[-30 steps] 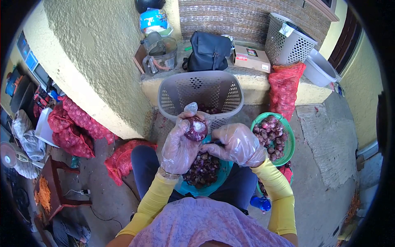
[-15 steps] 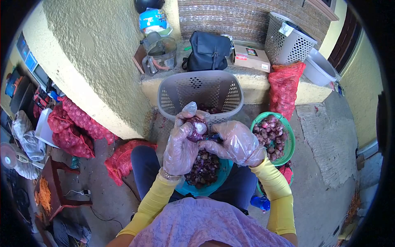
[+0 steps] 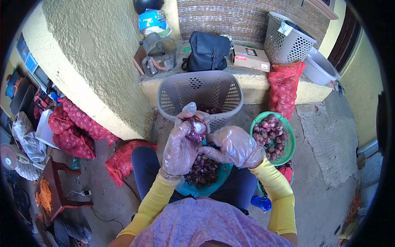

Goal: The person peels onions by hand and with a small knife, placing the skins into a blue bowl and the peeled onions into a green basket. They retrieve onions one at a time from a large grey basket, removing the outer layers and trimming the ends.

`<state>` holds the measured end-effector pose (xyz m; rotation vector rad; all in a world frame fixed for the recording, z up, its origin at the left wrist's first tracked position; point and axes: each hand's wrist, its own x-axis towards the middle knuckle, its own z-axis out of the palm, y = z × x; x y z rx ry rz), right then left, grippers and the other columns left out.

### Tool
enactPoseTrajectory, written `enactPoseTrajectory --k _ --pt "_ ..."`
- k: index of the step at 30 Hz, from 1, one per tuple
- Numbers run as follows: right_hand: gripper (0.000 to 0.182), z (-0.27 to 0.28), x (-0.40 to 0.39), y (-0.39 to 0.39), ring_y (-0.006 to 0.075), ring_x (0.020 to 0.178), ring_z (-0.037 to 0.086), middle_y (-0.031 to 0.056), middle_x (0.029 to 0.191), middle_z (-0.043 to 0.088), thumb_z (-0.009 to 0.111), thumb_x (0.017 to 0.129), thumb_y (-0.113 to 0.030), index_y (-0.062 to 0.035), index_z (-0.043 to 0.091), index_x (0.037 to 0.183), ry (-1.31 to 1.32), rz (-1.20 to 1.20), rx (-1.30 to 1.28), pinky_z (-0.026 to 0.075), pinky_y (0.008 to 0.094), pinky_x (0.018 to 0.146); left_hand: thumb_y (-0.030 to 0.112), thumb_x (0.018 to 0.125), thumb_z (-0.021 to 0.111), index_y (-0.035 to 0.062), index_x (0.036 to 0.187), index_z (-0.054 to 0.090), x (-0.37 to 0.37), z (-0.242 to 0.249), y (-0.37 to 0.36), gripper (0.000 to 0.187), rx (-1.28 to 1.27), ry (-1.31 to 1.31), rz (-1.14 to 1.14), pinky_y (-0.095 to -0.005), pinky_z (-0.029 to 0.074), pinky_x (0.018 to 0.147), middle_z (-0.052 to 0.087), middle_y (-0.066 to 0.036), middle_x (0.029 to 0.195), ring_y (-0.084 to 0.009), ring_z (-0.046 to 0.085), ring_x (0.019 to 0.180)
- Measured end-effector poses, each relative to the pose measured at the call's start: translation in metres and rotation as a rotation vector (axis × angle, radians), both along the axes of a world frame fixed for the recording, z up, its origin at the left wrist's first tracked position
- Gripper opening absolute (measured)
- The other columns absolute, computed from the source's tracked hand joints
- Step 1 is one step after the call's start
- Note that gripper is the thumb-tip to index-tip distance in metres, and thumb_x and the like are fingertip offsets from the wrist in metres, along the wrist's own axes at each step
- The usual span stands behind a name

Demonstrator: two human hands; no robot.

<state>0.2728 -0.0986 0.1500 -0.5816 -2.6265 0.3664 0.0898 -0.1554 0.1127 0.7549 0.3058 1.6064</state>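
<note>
My left hand [image 3: 180, 144], in a clear plastic glove, is closed around a red onion [image 3: 197, 129] with a white cut end facing up. Just right of it, my gloved right hand [image 3: 234, 145] is closed on what looks like a small knife [image 3: 213, 145]; only a dark part shows between the fingers, and the blade is not clear. Below both hands, a teal basin [image 3: 224, 175] between my legs holds onion skins and trimmings [image 3: 202, 173]. Behind the hands stands a grey perforated basket [image 3: 173, 92] with some onions at its bottom.
At the right, a green basket [image 3: 293, 142] holds several onions, with a red mesh sack [image 3: 284, 88] behind it. More red sacks [image 3: 70, 131] lie at the left by the pillar [image 3: 94, 61]. A black bag [image 3: 210, 51] and a cardboard box [image 3: 251, 58] sit on the ledge.
My right hand has moved slightly down and away from the onion, and the dark piece in it has dropped lower. My left hand still holds the onion, its cut end showing more fully.
</note>
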Motion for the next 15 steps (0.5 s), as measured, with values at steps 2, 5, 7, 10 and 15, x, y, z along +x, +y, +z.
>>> enactPoseTrajectory --k 2,5,7,10,15 --pt "0.044 -0.002 0.001 0.002 0.0430 0.068 0.067 0.0207 0.072 0.066 0.069 0.096 -0.046 -0.0029 0.069 0.088 0.042 0.000 -0.019 0.054 0.0508 0.063 0.027 0.107 0.054 0.0112 0.132 0.054 -0.001 0.001 0.000 0.030 0.010 -0.011 -0.001 -0.0409 0.049 0.106 0.057 -0.015 0.130 -0.0258 0.057 0.122" --pt "0.044 0.004 0.001 0.001 0.0437 0.072 0.068 0.0215 0.076 0.068 0.069 0.097 -0.046 -0.0025 0.069 0.097 0.113 -0.034 -0.035 0.054 0.0511 0.064 0.027 0.107 0.054 0.0110 0.132 0.053 0.000 0.000 0.000 0.029 0.021 -0.013 0.009 -0.0420 0.048 0.109 0.057 -0.015 0.130 -0.0262 0.057 0.123" --pt "0.045 0.009 0.000 0.000 0.0443 0.074 0.069 0.0225 0.079 0.069 0.068 0.097 -0.047 -0.0021 0.069 0.104 0.145 -0.067 -0.028 0.055 0.0515 0.066 0.027 0.107 0.053 0.0111 0.132 0.053 0.001 0.001 -0.001 0.029 0.025 -0.001 0.020 -0.0413 0.048 0.109 0.057 -0.014 0.130 -0.0262 0.057 0.124" --pt "0.052 0.010 -0.001 -0.001 0.0453 0.081 0.069 0.0252 0.087 0.071 0.066 0.099 -0.048 -0.0011 0.066 0.120 0.174 -0.045 -0.037 0.056 0.0524 0.070 0.028 0.108 0.053 0.0116 0.132 0.053 0.002 0.003 -0.002 0.029 0.025 0.038 0.019 -0.0394 0.049 0.108 0.057 -0.014 0.130 -0.0258 0.056 0.125" --pt "0.052 0.003 0.000 0.003 0.0453 0.082 0.069 0.0259 0.089 0.070 0.064 0.100 -0.047 -0.0003 0.065 0.123 0.091 -0.040 -0.051 0.056 0.0523 0.071 0.028 0.108 0.053 0.0126 0.132 0.053 0.001 0.001 -0.004 0.028 0.017 0.031 -0.002 -0.0319 0.052 0.094 0.056 -0.013 0.129 -0.0219 0.057 0.120"
